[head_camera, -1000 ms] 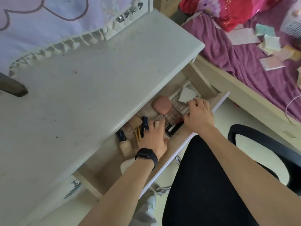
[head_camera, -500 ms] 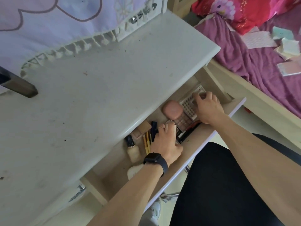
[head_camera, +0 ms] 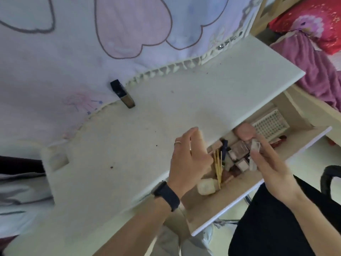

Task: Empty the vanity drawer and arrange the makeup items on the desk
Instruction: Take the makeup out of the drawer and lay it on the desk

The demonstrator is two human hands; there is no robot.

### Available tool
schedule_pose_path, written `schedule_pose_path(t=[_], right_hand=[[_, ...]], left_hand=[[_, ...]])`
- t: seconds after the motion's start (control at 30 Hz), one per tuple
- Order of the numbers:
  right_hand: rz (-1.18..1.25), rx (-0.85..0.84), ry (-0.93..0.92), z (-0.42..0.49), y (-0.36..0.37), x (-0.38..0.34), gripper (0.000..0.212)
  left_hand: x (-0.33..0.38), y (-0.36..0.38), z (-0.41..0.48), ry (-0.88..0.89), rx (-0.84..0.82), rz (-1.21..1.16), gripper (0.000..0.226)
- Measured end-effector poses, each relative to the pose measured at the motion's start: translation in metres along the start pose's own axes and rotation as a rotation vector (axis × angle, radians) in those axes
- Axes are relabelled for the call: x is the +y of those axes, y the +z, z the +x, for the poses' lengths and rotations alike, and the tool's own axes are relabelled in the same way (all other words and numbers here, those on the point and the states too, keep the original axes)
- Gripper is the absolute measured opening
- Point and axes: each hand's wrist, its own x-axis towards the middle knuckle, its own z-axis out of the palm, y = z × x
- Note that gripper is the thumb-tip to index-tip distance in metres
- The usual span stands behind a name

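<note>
Plainly the desk (head_camera: 166,117) is the landing place, so the drawer (head_camera: 230,206) stands pulled out under its edge, makeup items (head_camera: 238,156) crowded inside. The left hand (head_camera: 188,161) hovers half-curled at the desk edge (holding anything? I cannot tell). The right hand (head_camera: 273,170) pinches a small clear case (head_camera: 255,150) above the drawer, likely desk-bound.

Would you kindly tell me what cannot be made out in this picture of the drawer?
Head view, left hand: its back faces the camera, so any held thing is hidden.
Head view, pale item pinched by the right hand: motion blur hides what it is.
Head view, drawer: its rear is covered by the desk top.
</note>
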Motion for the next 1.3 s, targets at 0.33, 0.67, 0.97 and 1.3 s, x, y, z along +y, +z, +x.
schedule_pose_path(t=[0.33,0.67,0.97,1.3], right_hand=[[-0.325,-0.074,-0.297,0.005,0.165,-0.029,0.059],[-0.799,-0.087,-0.323,0.055,0.201,-0.043,0.071],[-0.822,0.028,-0.401,0.05,0.21,-0.025,0.069],[-0.756,0.063,-0.393,0.05,0.211,-0.02,0.07]], left_hand=[[-0.062,-0.153,0.06,-0.29,0.294,0.269,0.062],[-0.062,-0.141,0.105,-0.164,0.219,0.364,0.045],[-0.048,-0.159,0.099,-0.474,0.1,-0.586,0.036],[-0.049,-0.185,0.088,-0.488,-0.081,-0.95,0.06]])
